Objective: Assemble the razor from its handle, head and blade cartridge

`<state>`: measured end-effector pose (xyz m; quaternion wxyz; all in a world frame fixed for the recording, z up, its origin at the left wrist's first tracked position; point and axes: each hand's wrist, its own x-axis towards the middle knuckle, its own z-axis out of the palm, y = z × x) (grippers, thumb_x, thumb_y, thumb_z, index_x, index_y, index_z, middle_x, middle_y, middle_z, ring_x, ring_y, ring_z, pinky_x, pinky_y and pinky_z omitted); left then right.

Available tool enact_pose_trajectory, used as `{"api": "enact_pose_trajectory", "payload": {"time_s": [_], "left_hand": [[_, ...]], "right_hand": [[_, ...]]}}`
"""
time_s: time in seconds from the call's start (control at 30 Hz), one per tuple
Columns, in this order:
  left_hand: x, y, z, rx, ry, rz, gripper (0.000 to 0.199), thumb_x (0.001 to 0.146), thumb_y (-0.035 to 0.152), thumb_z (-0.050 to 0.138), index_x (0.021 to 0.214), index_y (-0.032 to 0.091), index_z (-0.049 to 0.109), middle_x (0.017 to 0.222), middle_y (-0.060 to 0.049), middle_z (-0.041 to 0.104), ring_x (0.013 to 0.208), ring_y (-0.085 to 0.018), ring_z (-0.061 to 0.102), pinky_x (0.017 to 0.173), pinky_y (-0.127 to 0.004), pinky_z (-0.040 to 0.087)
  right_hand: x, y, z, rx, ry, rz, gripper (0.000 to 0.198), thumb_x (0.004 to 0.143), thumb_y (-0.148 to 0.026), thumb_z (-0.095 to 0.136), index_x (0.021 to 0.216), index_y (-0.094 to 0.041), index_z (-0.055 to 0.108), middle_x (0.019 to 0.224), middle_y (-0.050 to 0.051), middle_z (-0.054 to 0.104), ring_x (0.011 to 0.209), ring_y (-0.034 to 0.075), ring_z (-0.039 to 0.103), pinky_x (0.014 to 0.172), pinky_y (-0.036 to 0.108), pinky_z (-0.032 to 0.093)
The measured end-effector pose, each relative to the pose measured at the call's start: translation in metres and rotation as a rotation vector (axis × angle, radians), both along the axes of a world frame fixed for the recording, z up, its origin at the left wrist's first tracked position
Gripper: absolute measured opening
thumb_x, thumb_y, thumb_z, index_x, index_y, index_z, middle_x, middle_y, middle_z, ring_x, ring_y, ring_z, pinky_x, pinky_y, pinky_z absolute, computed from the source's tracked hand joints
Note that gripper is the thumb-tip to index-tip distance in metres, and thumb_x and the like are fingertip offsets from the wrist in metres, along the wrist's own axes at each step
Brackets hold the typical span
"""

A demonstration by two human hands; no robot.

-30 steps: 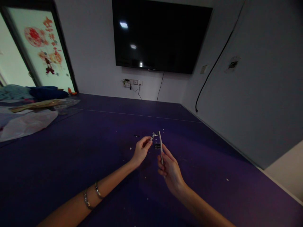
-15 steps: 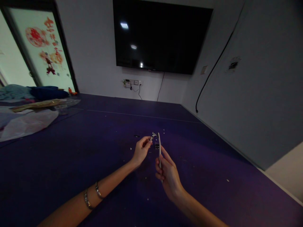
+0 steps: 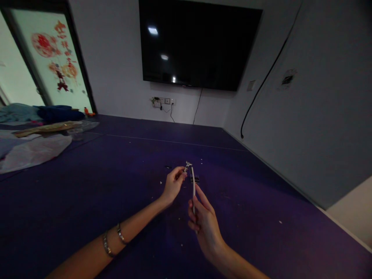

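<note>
My left hand point(image 3: 173, 185) pinches the handle of a small silver razor point(image 3: 187, 166), its T-shaped head pointing up and away. In my right hand point(image 3: 205, 217) is a slim white toothbrush point(image 3: 193, 186), held nearly upright with the fingers wrapped round its lower part. The brush's top end is right by the razor head; whether they touch I cannot tell. Behind the brush, a small dark case with clear parts point(image 3: 197, 179) lies on the purple surface point(image 3: 130, 217), partly hidden. A thin black piece point(image 3: 168, 167) lies beyond my left hand.
Small white scraps point(image 3: 280, 222) are scattered over the surface. At the left lie a plastic bag point(image 3: 37, 153), a flat brownish package point(image 3: 48, 129) and blue cloth point(image 3: 59, 113). A black cable point(image 3: 263, 81) hangs down the right wall, and a television point(image 3: 200, 42) is mounted ahead.
My right hand has moved slightly left and down, bringing the top of the toothbrush closer to the razor head. The razor head has tilted a little; my left hand has hardly moved.
</note>
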<state>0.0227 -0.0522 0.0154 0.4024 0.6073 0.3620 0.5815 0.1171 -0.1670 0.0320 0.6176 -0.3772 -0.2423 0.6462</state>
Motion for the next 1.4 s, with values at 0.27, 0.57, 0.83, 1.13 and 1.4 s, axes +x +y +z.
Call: {"api": "enact_pose_trajectory", "payload": {"time_s": [0.27,0.57,0.83,1.13,1.4], "left_hand": [[0.005,-0.005,-0.002,-0.046,-0.048,-0.042,0.023,0.074,0.032,0.058,0.089,0.015,0.059,0.065,0.001,0.054,0.056,-0.010,0.047,0.053,-0.021,0.037],[0.004,-0.005,-0.001,-0.056,-0.049,-0.039,0.024,0.075,0.034,0.057,0.090,0.015,0.059,0.066,0.002,0.053,0.058,-0.010,0.048,0.054,-0.020,0.037],[0.003,-0.002,-0.002,-0.043,-0.080,-0.030,0.024,0.075,0.033,0.057,0.092,0.015,0.059,0.064,0.002,0.052,0.057,-0.010,0.046,0.052,-0.020,0.036],[0.000,0.001,-0.002,-0.082,-0.113,-0.069,0.036,0.067,0.033,0.067,0.097,0.014,0.062,0.072,0.000,0.058,0.056,-0.009,0.047,0.051,-0.020,0.038],[-0.003,0.001,-0.003,-0.029,-0.077,-0.040,0.033,0.072,0.034,0.062,0.099,0.016,0.066,0.083,-0.004,0.059,0.063,-0.011,0.053,0.056,-0.024,0.046]], "right_hand": [[-0.003,0.007,0.006,0.051,0.035,-0.036,0.052,0.072,-0.031,0.062,0.122,-0.031,0.047,0.065,-0.005,0.047,0.043,0.004,0.031,0.037,0.015,0.015],[-0.005,0.008,0.008,0.074,0.043,-0.048,0.053,0.072,-0.031,0.063,0.123,-0.031,0.047,0.065,-0.005,0.047,0.043,0.003,0.032,0.037,0.015,0.014],[-0.009,-0.001,0.002,0.023,-0.003,-0.013,0.056,0.072,-0.033,0.063,0.125,-0.032,0.046,0.064,-0.006,0.046,0.042,0.003,0.031,0.038,0.016,0.014],[0.034,0.041,0.024,0.311,-0.194,-0.203,0.054,0.074,-0.034,0.060,0.126,-0.029,0.046,0.060,-0.006,0.046,0.040,0.004,0.028,0.038,0.018,0.016],[0.097,0.081,0.017,0.529,-0.753,-0.283,0.050,0.074,-0.036,0.060,0.121,-0.019,0.054,0.058,-0.004,0.053,0.044,0.006,0.032,0.042,0.021,0.025]]}}
